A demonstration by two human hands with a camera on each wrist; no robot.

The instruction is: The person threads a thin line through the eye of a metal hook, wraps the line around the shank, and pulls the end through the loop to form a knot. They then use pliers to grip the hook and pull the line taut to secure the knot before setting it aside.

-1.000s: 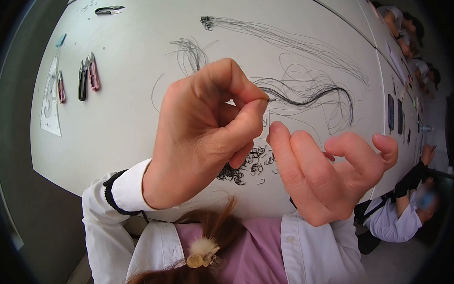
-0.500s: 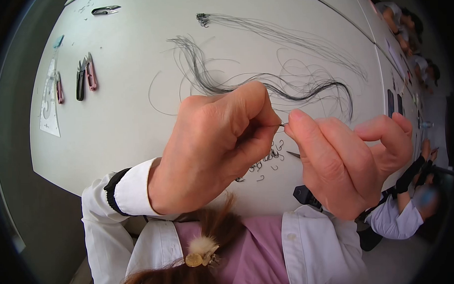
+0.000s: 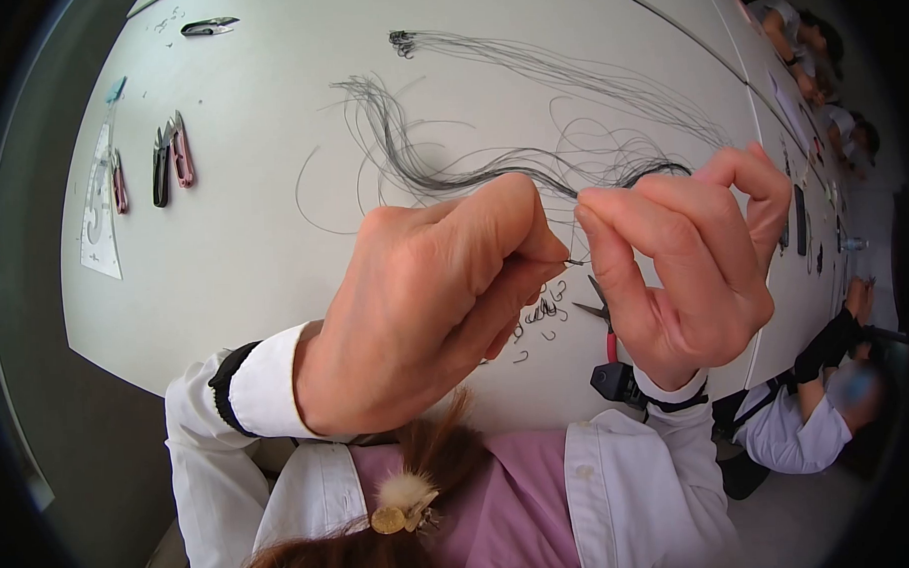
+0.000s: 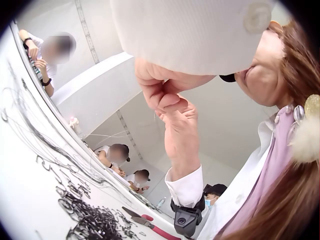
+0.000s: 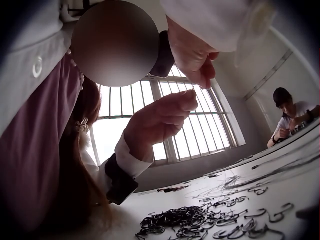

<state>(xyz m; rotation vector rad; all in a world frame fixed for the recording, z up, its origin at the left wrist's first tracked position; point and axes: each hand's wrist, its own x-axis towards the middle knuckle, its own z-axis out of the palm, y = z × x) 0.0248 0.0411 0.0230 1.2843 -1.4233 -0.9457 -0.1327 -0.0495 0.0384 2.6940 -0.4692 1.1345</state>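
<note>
My left hand [image 3: 425,305] pinches a small dark hook [image 3: 574,262] between thumb and forefinger, only its end showing. Just to the right, my right hand [image 3: 684,266] has thumb and forefinger together on a thin line, barely visible, that runs down toward the hook. Both hands are raised, apart from each other in the head view. Loose hooks [image 3: 543,309] lie beneath them, partly hidden by my left hand; the right wrist view shows the dark pile of hooks [image 5: 180,220]. Beyond my hands curves a bundle of dark lines [image 3: 410,165].
Red-handled pliers [image 3: 611,347] lie beneath my right hand. A second bundle of lines [image 3: 557,68] ends in hooks farther back. On the left are thread snips [image 3: 182,158] and a clear set square [image 3: 99,221]; another pair [image 3: 209,27] lies behind. People sit at the right.
Both hands first shifted right and toward me, uncovering the line bundle. My right hand then met the hook at my left fingertips, and has since risen slightly away from it, uncovering the pliers.
</note>
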